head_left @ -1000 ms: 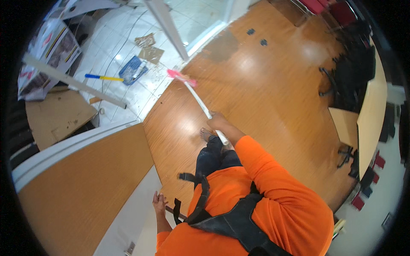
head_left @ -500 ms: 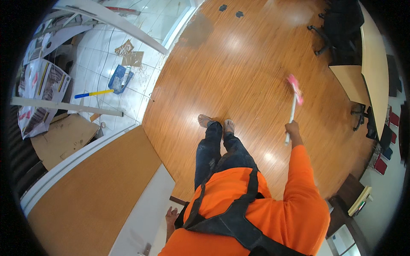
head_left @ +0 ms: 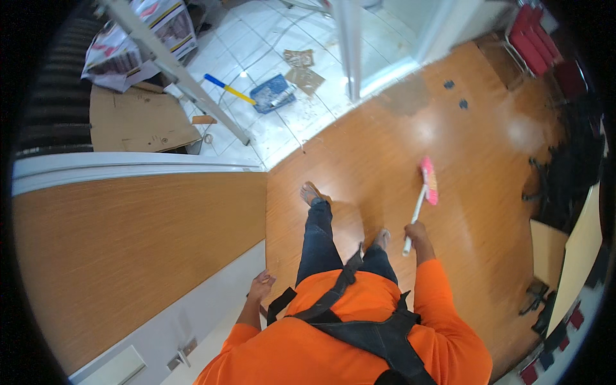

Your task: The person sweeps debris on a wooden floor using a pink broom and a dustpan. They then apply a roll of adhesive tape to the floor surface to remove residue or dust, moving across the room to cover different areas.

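Observation:
My right hand is closed around the white handle of a broom with a pink head, gripping it near the handle's end. The handle slants up and slightly right, with the pink head ahead of my feet over the wood-look floor. At my left side, my left hand hangs beside the wood-and-white door panel. Its fingers are loosely bent and I see nothing in them.
Past the doorway, a blue tray with a blue-and-yellow handle lies on white tiles beside brown scraps. A metal ladder stands there next to flattened cardboard. Red chairs stand far right; black office chairs and desks line the right.
My view has turned left, bringing the doorway to the front. My feet are now in a wider step. The broom stays in my right hand, and my left hand has come forward.

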The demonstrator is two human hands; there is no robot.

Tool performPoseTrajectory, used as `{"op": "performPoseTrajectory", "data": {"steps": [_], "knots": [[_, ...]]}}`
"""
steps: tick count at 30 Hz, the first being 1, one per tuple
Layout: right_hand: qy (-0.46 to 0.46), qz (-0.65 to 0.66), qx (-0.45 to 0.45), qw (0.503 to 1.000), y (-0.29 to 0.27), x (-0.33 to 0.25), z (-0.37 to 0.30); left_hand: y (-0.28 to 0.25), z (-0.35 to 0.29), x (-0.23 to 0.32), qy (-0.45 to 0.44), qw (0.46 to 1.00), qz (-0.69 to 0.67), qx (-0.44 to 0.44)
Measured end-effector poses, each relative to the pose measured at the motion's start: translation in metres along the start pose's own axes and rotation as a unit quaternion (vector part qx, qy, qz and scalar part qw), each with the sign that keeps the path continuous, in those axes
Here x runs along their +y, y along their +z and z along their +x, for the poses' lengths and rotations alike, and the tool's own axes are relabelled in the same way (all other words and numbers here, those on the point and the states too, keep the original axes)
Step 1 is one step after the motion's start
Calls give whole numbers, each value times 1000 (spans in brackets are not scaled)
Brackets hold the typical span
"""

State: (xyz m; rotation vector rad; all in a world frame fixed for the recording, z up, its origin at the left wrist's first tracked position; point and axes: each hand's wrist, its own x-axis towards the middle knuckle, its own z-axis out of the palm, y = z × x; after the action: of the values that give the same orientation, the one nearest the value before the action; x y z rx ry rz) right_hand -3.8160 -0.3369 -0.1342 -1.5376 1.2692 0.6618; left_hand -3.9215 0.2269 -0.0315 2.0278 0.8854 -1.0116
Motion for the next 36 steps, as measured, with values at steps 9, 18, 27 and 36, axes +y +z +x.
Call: {"op": "performPoseTrajectory", "data": {"steps": [9, 18, 27, 36], "knots": [[-59, -118, -178, 975, 151, -228, -130, -93, 121, 125, 71, 983, -169, 31], [-64, -202, -255, 944, 151, -316, -167, -191, 217, 244, 134, 932, -322, 97], [-245, -566, -121, 778, 119, -395, -99, -261, 327, 434, 145, 892, -419, 85], [-197, -663, -215, 690, 140, -477, 3, -306, 471, 560, 123, 864, -456, 172]]}}
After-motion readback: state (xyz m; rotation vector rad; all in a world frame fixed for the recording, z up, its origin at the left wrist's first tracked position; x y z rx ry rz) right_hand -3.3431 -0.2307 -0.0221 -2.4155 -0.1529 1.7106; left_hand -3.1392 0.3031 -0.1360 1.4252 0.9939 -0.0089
